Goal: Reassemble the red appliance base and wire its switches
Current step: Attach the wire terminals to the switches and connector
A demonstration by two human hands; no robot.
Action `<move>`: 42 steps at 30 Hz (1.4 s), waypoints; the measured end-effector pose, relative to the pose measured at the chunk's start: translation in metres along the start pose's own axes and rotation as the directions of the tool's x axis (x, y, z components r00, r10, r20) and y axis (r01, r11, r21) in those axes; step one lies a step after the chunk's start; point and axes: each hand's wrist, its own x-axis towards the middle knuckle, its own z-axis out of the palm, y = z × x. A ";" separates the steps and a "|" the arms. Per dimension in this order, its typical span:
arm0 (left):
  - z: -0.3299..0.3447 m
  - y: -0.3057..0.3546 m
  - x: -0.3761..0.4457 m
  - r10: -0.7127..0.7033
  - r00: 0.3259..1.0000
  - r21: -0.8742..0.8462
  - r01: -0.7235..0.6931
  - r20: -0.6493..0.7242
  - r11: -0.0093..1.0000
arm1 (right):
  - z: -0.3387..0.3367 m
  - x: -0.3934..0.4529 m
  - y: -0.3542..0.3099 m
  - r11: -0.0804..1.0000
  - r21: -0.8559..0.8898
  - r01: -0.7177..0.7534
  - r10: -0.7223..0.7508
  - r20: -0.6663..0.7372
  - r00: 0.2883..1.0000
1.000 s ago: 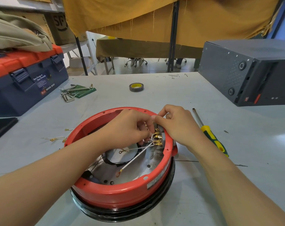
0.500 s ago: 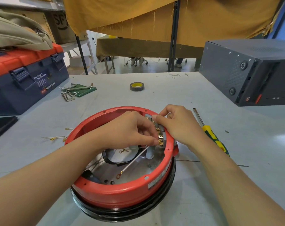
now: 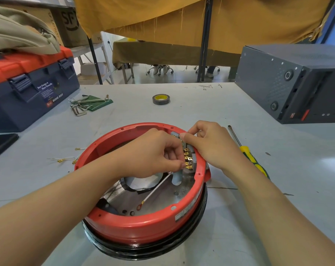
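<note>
Red appliance base, a round shell open at the top, sits on the grey worktop directly in front of the person, resting on a black ring. Both hands reach into its far right side, where a row of brass switch terminals lines the inner wall. The left hand comes over the base's left rim with its fingers curled, the tips pinching at the lowest terminals; what exactly is pinched is too small to tell. The right hand lies over the base's right rim, thumb and forefinger pinching the upper end of the switch block. Inside the base, a white wire with a ring lug lies slanting across the metal floor. Just right of the base lies a screwdriver with a yellow and green handle. Beyond the base sits a roll of tape; beyond it to the left lie hex keys and a blue and red toolbox; loose wires lie just left of the base. A dark grey case stands far right of the base.
</note>
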 end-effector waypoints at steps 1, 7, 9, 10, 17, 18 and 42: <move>0.000 0.000 0.000 0.004 1.000 0.005 -0.004 -0.003 1.000 | 0.000 0.000 0.000 1.000 -0.001 0.002 -0.002 0.001 1.000; 0.003 0.001 0.000 0.038 0.999 0.047 -0.037 -0.020 0.998 | 0.000 0.001 0.000 1.000 0.013 0.007 -0.007 0.003 1.000; 0.002 0.001 0.000 0.038 0.999 0.050 -0.037 -0.016 0.998 | 0.000 0.001 0.000 1.000 0.013 0.007 -0.007 0.002 1.000; 0.002 0.002 0.000 0.039 0.999 0.054 -0.038 -0.015 0.998 | 0.000 0.000 0.001 1.000 0.012 0.007 -0.007 0.004 1.000; 0.002 0.003 -0.001 0.077 0.997 0.148 -0.073 -0.019 0.986 | 0.000 0.001 0.001 1.000 0.008 0.009 -0.009 0.001 1.000; 0.003 0.003 -0.001 0.086 0.996 0.163 -0.081 -0.022 0.983 | 0.000 0.001 0.001 1.000 0.009 0.010 -0.010 0.000 1.000; 0.003 0.002 -0.001 0.051 0.999 0.124 -0.048 -0.017 0.991 | -0.001 -0.001 -0.001 1.000 0.023 -0.002 0.001 0.012 1.000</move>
